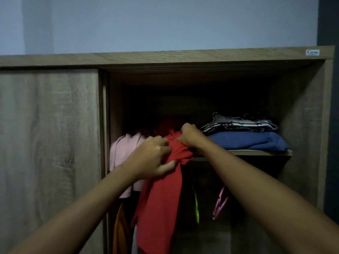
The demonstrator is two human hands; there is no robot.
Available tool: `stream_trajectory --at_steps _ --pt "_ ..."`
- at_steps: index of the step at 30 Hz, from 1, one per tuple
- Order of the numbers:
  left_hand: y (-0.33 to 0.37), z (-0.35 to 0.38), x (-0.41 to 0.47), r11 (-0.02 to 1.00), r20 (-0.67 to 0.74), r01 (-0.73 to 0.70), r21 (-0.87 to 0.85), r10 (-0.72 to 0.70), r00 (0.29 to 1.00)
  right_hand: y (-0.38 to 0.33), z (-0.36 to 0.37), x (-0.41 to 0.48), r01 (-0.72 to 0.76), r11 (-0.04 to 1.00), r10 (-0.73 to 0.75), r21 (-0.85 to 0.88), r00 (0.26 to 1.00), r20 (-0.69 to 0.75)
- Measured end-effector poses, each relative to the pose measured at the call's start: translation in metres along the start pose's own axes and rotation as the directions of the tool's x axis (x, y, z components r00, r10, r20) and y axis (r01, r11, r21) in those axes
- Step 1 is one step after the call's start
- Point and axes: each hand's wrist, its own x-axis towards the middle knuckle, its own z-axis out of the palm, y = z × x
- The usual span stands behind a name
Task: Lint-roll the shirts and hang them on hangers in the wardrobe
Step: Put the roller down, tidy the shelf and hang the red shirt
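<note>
A red shirt [161, 195] hangs inside the open wardrobe [300, 125], its top bunched up at shelf height. My left hand [152, 156] grips the bunched red fabric from the left. My right hand [189, 136] holds the shirt's top from the right, just in front of the shelf edge. The hanger under the red shirt is hidden by cloth and hands. Left of it hangs a pink shirt [122, 153], and an orange garment [119, 230] hangs lower down.
A shelf [256, 153] to the right carries a folded blue garment [247, 142] with a patterned black-and-white one [238, 123] on top. Below it hang an empty green hanger [196, 208] and a pink hanger [220, 202]. The sliding door [47, 143] covers the left half.
</note>
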Motion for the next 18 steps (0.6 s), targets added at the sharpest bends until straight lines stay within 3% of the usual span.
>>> stream_trajectory --at_steps 3,5,8,13,15,18 --pt "-0.016 -0.014 0.008 0.940 -0.046 0.332 -0.074 -0.336 0.941 -0.003 0.005 -0.014 0.057 0.997 -0.048 0.049 0.983 -0.176" --pt "-0.032 -0.019 0.018 0.814 -0.074 0.552 -0.181 -0.571 0.818 -0.003 0.007 -0.035 0.163 0.982 -0.126 0.100 0.945 -0.301" --pt "-0.049 -0.013 0.033 0.629 0.050 0.747 -0.217 -0.757 0.652 0.001 0.016 -0.067 0.324 0.932 -0.234 0.166 0.882 -0.408" --pt "-0.044 0.011 0.055 0.567 0.341 0.814 -0.130 -0.745 0.573 0.028 0.040 -0.098 0.499 0.841 -0.359 0.209 0.804 -0.474" --pt "-0.041 0.022 0.058 0.609 0.395 0.787 -0.102 -0.701 0.594 0.036 0.042 -0.102 0.548 0.813 -0.437 0.196 0.798 -0.415" --pt "-0.038 0.034 0.061 0.657 0.348 0.740 -0.143 -0.666 0.659 0.040 0.032 -0.102 0.502 0.841 -0.459 0.199 0.859 -0.226"
